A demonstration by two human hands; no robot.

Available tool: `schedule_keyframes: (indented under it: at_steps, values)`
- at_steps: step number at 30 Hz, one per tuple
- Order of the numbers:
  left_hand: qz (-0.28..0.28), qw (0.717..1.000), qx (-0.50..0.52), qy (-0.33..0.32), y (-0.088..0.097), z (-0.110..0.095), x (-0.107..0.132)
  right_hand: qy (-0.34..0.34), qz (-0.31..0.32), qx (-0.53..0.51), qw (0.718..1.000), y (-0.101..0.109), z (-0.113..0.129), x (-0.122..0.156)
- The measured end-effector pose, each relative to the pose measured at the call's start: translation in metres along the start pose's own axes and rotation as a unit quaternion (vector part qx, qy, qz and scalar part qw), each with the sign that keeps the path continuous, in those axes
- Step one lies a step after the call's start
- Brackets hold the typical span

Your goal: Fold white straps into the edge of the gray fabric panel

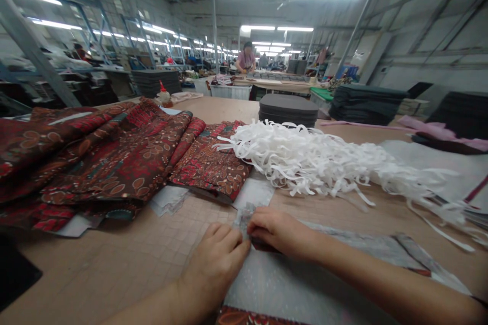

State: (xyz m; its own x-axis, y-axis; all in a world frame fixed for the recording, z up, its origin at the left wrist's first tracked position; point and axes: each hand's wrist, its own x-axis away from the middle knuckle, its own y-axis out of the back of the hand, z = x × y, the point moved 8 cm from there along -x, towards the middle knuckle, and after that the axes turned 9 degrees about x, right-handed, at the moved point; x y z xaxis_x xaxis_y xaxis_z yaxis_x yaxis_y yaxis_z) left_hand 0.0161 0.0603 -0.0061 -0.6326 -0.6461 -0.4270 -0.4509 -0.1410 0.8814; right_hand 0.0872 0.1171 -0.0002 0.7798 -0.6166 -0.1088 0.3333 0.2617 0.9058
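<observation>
A fabric piece (290,284) lies on the table in front of me, its pale grey backing upward and a dark red floral print showing along its near edge. My left hand (219,261) is closed at its far left corner, thumb and fingers pressed together on the edge. Right beside it my right hand (282,231) pinches the same edge, knuckles up, with a crumpled grey bit of backing between the two hands. The fingertips of both hands are partly hidden. Under my right forearm, more grey-backed fabric (366,246) stretches to the right.
Folded floral fabric (129,157) is heaped at left. A tangled pile of white strips (305,157) spreads behind my right hand. Beyond it are stacked dark rounded pads (288,109), a red-tipped bottle (163,94) and dark folded stacks (366,101). Farther off, a person (246,58) stands at another table.
</observation>
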Motion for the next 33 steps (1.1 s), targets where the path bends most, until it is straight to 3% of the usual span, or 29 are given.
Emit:
schedule_keyframes:
  at_steps: [7,16,24,31,33]
  values:
    - [0.008,0.998,-0.043,-0.044,0.003,-0.012,-0.002,-0.008,0.027,0.068,0.997,-0.010,-0.003,-0.006]
    - [0.024,0.997,-0.053,-0.043,-0.001,-0.012,-0.002,-0.011,0.033,0.124,0.992,-0.017,-0.001,-0.009]
    - [0.066,0.997,-0.047,-0.013,-0.010,-0.005,-0.001,-0.054,-0.033,0.082,0.995,-0.004,-0.010,0.002]
    - [0.064,0.997,-0.048,-0.020,-0.009,-0.007,-0.003,0.026,-0.018,0.148,0.988,-0.010,0.010,0.026]
    - [0.038,0.997,-0.049,-0.038,-0.007,-0.009,-0.003,0.025,-0.015,0.162,0.986,-0.010,0.013,0.028]
